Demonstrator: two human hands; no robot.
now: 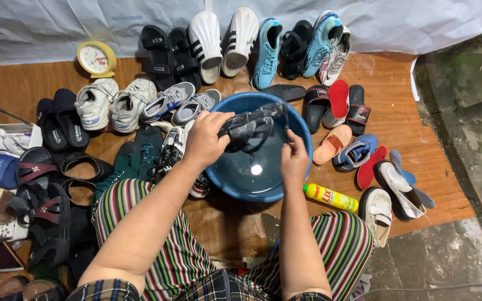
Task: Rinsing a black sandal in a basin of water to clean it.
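Black wet strappy sandal (247, 129) sits clasped in the left hand (206, 138) over the round blue plastic basin (235, 187); the right hand (293, 157) pinches its strap. Better kept low above the basin, strap taut.

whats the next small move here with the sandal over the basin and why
Probably lower the dark sandal into the water of the blue basin. The left hand holds it just above the water, the right hand pinches a hanging strap, and a yellow bottle lies unused beside the basin.

Blk sandal (246, 131), blue basin (302, 134)
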